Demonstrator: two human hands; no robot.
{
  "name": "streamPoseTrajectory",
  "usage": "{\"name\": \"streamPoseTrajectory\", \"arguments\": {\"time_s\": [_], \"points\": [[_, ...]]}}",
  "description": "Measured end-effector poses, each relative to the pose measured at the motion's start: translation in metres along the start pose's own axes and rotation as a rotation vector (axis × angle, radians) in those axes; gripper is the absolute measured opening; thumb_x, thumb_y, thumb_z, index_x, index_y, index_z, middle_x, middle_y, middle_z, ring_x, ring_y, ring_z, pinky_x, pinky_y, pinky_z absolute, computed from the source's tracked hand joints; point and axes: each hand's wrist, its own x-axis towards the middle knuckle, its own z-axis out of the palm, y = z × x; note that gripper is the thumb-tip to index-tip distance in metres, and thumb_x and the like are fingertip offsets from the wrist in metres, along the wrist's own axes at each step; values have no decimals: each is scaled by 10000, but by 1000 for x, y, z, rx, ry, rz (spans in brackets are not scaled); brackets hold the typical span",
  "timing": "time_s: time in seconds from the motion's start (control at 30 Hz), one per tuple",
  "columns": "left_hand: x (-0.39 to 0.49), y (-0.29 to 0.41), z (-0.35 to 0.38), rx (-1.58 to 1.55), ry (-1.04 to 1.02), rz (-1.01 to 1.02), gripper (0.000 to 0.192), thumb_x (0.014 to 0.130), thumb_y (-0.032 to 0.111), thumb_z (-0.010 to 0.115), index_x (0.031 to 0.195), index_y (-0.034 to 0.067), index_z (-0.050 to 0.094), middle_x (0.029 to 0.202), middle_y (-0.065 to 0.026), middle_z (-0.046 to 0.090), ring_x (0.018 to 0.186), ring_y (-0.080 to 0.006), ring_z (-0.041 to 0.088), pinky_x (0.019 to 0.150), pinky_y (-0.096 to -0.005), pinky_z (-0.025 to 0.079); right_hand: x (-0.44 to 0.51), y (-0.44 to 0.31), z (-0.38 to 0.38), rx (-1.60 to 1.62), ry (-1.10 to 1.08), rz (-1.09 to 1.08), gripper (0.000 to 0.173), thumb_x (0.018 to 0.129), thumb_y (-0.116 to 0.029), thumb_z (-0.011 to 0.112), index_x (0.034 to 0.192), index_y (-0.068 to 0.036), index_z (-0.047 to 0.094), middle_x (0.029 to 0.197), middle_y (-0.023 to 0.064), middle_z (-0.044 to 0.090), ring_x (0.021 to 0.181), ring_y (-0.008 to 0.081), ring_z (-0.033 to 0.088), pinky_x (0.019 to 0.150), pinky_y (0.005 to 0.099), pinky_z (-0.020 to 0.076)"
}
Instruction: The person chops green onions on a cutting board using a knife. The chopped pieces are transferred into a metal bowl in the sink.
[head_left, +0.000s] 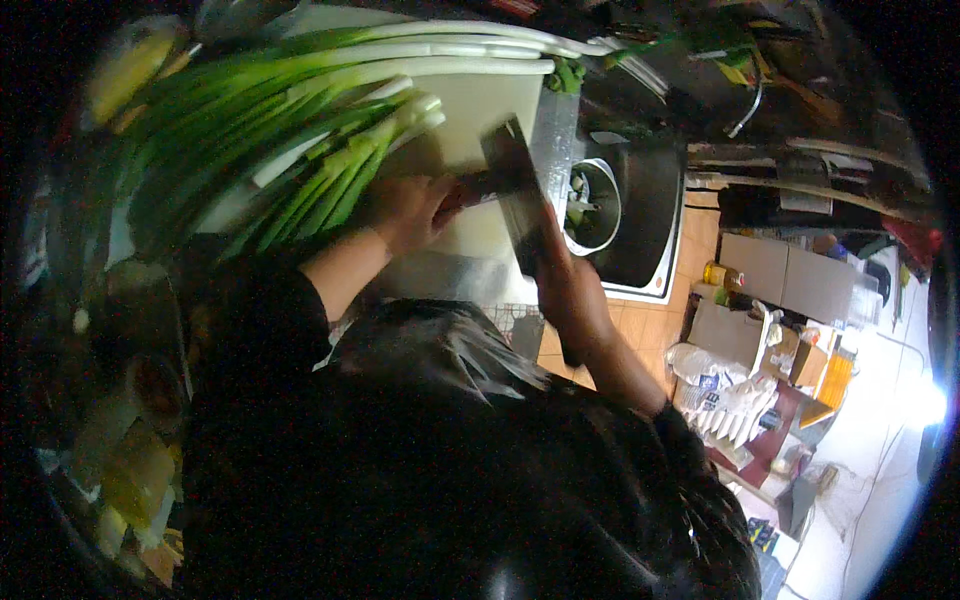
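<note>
My right hand (574, 296) is closed around a flat, dark-bladed tool, apparently a cleaver (519, 169), held over the right side of a pale cutting board (480, 139). To its left, my left hand (412, 210) has bent fingers beside a dark, blurred shape that reaches the blade. Whether that hand grips it cannot be told. Long green onions (300, 82) with white stalks lie across the board's far and left parts. A smaller bunch of green onions (352, 161), with cut white ends, is just beyond my left hand.
Right of the board is a dark sink (649, 217) holding a white-rimmed container (616, 191) with pale and green pieces. Green scraps (568, 75) sit at the board's far right corner. Boxes (784, 277), a yellow bottle (721, 276) and bags (720, 382) stand further right by the tiled floor (697, 225).
</note>
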Motion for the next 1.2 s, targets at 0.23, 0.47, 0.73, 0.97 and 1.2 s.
{"name": "streamPoseTrajectory", "arguments": {"time_s": [0.23, 0.47, 0.73, 0.97, 1.2], "points": [[14, -1, -18, 60, 197, 183, 327, 762, 324, 679, 980, 88, 620, 859, -154, 618, 823, -373, 591, 715, -493, 469, 38, -9, -10, -43, -40, -41, 860, 832, -29, 491, 1498, -265, 2, 676, 284, 603, 603, 444, 611, 532, 537, 455], [2, 4, -14, -42, 37, 25, 348, 748, 277, 683, 1020, 88, 578, 917, -207, 596, 907, -394, 563, 818, -491, 443, 13, -5, -9, -5, -17, -27, 846, 832, -42, 501, 1502, -172, 1, 764, 284, 628, 630, 425, 626, 525, 526, 454], [9, 5, -13, 11, 94, 12, 286, 752, 239, 665, 979, 70, 622, 881, -178, 611, 821, -383, 583, 743, -475, 455, 1, -8, -12, 15, -94, 75, 844, 840, -30, 490, 1505, -203, 0, 804, 308, 621, 617, 444, 615, 542, 517, 474], [8, -6, -8, -25, 301, 124, 277, 757, 211, 664, 1003, 92, 614, 874, -160, 611, 836, -366, 576, 720, -473, 458, 58, -10, -7, -13, 15, -46, 834, 832, -38, 480, 1499, -211, 11, 707, 264, 616, 643, 439, 620, 560, 533, 475], [10, 0, -16, 40, -90, -48, 282, 750, 294, 685, 908, 67, 634, 806, -168, 619, 830, -351, 595, 720, -456, 479, 7, -3, -12, -12, -81, 14, 844, 818, -25, 495, 1503, -221, 43, 730, 292, 616, 617, 436, 618, 534, 527, 470]]}}
